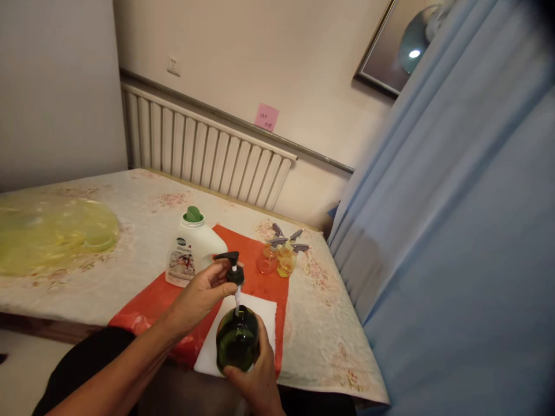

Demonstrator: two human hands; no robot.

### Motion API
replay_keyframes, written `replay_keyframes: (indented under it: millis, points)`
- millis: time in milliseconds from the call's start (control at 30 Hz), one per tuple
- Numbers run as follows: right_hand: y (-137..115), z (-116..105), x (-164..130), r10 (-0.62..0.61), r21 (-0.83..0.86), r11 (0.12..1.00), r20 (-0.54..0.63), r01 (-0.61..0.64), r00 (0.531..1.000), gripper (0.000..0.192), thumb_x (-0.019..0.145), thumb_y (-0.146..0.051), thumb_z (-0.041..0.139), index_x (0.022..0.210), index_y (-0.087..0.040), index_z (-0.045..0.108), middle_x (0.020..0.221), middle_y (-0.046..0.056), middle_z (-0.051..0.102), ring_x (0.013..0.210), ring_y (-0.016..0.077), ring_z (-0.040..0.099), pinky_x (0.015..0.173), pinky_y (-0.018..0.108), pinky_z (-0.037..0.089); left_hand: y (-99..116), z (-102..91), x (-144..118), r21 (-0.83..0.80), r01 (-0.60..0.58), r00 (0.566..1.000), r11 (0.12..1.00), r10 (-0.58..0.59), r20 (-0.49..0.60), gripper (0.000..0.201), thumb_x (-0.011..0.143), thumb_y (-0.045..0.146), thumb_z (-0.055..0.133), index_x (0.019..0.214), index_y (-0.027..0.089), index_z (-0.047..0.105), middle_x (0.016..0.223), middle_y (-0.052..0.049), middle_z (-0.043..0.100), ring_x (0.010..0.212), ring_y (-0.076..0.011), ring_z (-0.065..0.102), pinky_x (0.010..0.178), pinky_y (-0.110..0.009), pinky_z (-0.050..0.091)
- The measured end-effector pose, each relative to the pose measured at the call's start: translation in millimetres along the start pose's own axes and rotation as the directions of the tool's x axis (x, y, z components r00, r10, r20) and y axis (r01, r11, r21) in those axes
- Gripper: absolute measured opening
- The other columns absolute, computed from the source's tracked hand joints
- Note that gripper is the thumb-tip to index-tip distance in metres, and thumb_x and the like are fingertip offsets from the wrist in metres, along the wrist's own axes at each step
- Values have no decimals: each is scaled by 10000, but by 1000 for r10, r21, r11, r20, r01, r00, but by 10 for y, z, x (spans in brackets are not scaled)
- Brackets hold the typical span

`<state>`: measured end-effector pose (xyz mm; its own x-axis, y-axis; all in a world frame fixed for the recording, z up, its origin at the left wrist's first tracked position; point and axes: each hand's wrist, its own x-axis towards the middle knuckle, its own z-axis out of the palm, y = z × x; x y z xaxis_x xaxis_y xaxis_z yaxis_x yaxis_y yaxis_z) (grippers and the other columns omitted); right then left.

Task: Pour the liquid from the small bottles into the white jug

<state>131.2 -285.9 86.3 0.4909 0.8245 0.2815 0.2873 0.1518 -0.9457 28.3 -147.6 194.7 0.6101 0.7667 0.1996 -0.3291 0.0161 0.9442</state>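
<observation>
Right hand (255,378) grasps one green bottle (237,342); left hand (203,294) pinches one black pump (233,267); one white jug (191,248) behind.

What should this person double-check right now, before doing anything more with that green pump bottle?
1. Bottle held firm: right hand wraps the dark green bottle: ok.
2. Pump gripped: left hand pinches the black pump head: ok.
3. Pump tube inside the neck: the tube enters the bottle mouth: ok.
4. Bottle upright: slightly tilted, over the white towel: ok.
5. Liquid level inside: dark glass hides it: cannot tell.
6. White jug capped and apart from the hands: ok.
</observation>
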Motion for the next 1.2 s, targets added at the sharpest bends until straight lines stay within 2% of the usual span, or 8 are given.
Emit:
replay_keyframes:
  millis: [267, 567, 700, 800, 900, 1033, 1100, 1200]
  points:
    - [-6, -5, 9, -6, -35, 999, -12, 6, 1000, 834, 483, -75, 598, 1303, -164, 470, 1292, 104, 623, 1223, 286, 576, 1028, 347, 470, 76, -7, -13, 6, -58, 994, 998, 58, -90, 396, 657, 275, 755, 1033, 183, 665, 914, -42, 737, 844, -222, 695, 784, -337, 546]
    - [122, -7, -24, 29, -120, 992, -45, -35, 999, 913, 478, -54, 634, 1362, -163, 433, 1373, 128, 567, 1299, 319, 503, 1101, 426, 385, 94, -97, -31, 18, -16, 994, 1000, 18, -103, 414, 688, 328, 771, 1055, 187, 642, 911, -36, 732, 841, -224, 687, 744, -325, 559]
    - [146, -4, 0, 14, -90, 996, -35, -17, 999, 921, 474, -33, 621, 1367, -170, 446, 1381, 115, 564, 1308, 319, 497, 1101, 414, 395, 26, -245, -6, -161, -91, 973, 983, 54, -222, 370, 745, 357, 755, 1057, 212, 617, 873, -1, 724, 818, -174, 683, 737, -276, 561]
    - [215, -28, 55, 24, -123, 992, -53, -30, 998, 942, 462, -17, 622, 1374, -178, 452, 1365, 103, 579, 1287, 323, 519, 1097, 421, 404, -39, -430, 0, -307, -168, 925, 937, 43, -376, 284, 756, 344, 756, 973, 206, 634, 862, 13, 719, 834, -149, 677, 734, -240, 564]
    - [291, -85, 169, 21, -189, 981, -84, -37, 996, 914, 465, -32, 637, 1352, -188, 483, 1336, 95, 600, 1278, 342, 524, 1094, 452, 407, -191, -684, -30, -394, -184, 889, 900, -19, -457, 228, 741, 325, 772, 906, 209, 665, 884, 18, 721, 850, -149, 670, 737, -244, 583]
    - [276, -176, 448, 6, -296, 954, -113, -40, 994, 878, 483, -69, 654, 1340, -150, 485, 1315, 131, 608, 1258, 362, 539, 1092, 492, 400, -593, -958, -117, -489, -54, 905, 870, -165, -393, 241, 730, 308, 792, 935, 255, 677, 920, 37, 722, 846, -142, 679, 743, -224, 586]
    - [180, -202, 642, -10, -335, 942, -110, -28, 994, 876, 492, -79, 661, 1345, -141, 469, 1300, 138, 616, 1234, 351, 561, 1078, 490, 416, -829, -994, -157, -517, 42, 905, 855, -252, -344, 307, 699, 281, 819, 968, 257, 672, 926, 34, 727, 855, -159, 690, 756, -249, 587]
    - [-53, -196, 980, -100, -371, 925, -33, 80, 994, 815, 547, -83, 664, 1334, -190, 478, 1271, 90, 639, 1206, 293, 590, 1051, 423, 452, -1151, -931, -164, -556, 201, 912, 807, -362, -195, 338, 684, 244, 830, 974, 220, 657, 896, -7, 740, 878, -209, 705, 826, -339, 568]
